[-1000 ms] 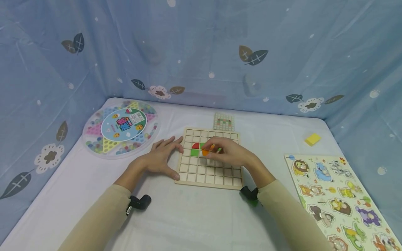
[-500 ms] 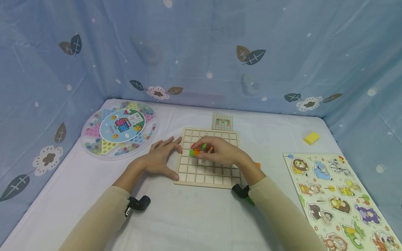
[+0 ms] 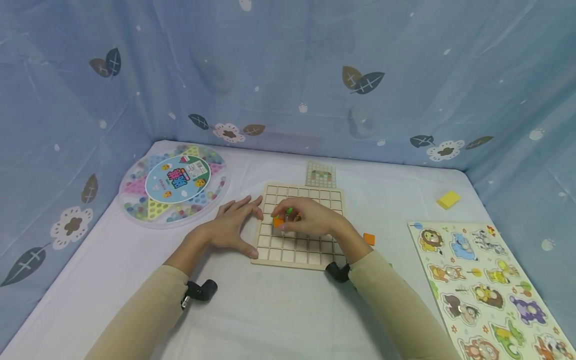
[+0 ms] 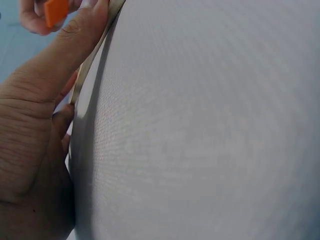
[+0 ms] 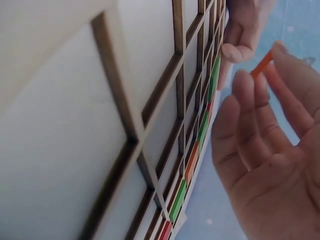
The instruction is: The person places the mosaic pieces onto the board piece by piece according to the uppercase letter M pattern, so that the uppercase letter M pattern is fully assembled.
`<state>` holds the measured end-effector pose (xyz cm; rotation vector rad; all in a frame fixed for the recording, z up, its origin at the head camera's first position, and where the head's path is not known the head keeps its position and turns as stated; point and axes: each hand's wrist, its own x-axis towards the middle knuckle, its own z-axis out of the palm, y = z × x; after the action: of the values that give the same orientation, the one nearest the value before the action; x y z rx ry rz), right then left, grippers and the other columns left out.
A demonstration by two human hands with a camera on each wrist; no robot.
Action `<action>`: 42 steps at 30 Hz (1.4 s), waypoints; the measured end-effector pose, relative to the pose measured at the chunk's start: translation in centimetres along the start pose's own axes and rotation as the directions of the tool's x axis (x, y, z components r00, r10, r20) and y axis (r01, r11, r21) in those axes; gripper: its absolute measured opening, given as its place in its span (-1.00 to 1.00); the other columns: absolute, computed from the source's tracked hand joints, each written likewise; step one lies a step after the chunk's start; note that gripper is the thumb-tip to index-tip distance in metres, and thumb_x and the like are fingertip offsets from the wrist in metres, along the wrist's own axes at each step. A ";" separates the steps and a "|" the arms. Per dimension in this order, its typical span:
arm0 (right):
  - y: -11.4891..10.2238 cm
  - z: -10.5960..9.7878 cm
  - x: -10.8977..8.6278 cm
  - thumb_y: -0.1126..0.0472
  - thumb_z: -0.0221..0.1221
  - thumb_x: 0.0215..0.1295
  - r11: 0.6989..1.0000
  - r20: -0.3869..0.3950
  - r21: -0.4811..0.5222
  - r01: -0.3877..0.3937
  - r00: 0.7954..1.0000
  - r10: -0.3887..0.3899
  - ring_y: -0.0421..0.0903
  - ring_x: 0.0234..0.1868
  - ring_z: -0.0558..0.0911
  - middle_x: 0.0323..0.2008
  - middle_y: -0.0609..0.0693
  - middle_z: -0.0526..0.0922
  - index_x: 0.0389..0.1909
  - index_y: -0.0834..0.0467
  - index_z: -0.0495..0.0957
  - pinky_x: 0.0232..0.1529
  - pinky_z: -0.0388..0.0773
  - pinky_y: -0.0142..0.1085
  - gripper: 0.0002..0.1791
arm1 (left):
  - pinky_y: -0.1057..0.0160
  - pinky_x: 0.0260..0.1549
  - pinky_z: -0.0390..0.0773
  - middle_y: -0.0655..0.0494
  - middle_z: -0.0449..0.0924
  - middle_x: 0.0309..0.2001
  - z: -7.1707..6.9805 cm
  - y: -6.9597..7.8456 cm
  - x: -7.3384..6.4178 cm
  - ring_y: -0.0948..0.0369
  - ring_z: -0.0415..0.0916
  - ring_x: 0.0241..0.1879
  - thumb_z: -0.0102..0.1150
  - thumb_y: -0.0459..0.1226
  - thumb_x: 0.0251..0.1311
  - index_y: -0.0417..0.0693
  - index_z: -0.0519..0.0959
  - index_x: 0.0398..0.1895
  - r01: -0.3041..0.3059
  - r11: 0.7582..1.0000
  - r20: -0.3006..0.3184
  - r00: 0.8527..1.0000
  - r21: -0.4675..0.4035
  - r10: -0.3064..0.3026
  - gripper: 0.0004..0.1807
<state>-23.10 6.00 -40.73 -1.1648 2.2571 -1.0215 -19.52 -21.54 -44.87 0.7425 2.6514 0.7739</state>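
Observation:
My right hand (image 3: 310, 217) pinches an orange square tile (image 3: 278, 223) between thumb and fingertips, above the left part of a wooden grid board (image 3: 294, 256). The right wrist view has this orange tile (image 5: 262, 64) held apart from the board. A row of tiles lies in the grid there: red (image 5: 165, 231), green (image 5: 177, 201), orange (image 5: 191, 160) and more green and red ones; in the head view my right hand mostly hides them. My left hand (image 3: 234, 225) rests at the board's left edge, fingers spread, its thumb at the near left corner.
Behind the board lies a small pattern card (image 3: 321, 175). A round marble game (image 3: 175, 182) is at the left. To the right are a loose orange tile (image 3: 369, 239), a yellow block (image 3: 448, 199) and an animal puzzle board (image 3: 486, 290). A green piece peeks from behind the right sleeve.
My right hand has moved left across the board with the orange tile, uncovering the loose orange tile on the table. The left hand has stayed in place.

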 end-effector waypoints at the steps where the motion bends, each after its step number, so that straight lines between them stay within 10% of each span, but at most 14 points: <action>1: 0.0 0.1 0.1 0.19 0.31 0.41 1.000 0.000 -0.009 -0.006 1.000 0.006 -0.12 -0.05 0.68 0.10 -0.01 0.68 0.17 0.17 0.59 0.04 0.63 -0.25 -0.64 | -0.27 0.50 -0.34 0.09 -0.16 0.68 0.0 0.0 0.0 -0.07 -0.31 0.65 0.61 0.33 -0.33 0.21 0.34 0.13 0.001 1.000 -0.001 1.000 -0.002 -0.001 -0.04; 42: -0.5 1.1 1.3 0.19 0.39 0.32 0.984 0.020 -0.158 -0.082 0.996 0.087 -0.17 -0.23 0.58 -0.21 -0.04 0.67 0.01 0.12 0.62 -0.07 0.56 -0.29 -0.71 | -0.26 0.50 -0.33 0.12 -0.16 0.68 0.1 -0.2 -0.1 -0.05 -0.30 0.65 0.62 0.32 -0.32 0.22 0.33 0.13 0.004 1.000 -0.005 1.000 -0.007 -0.004 -0.04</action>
<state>-22.89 4.28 -41.13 -1.1263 2.3795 -0.8039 -19.51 -21.67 -45.01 0.7339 2.6529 0.7840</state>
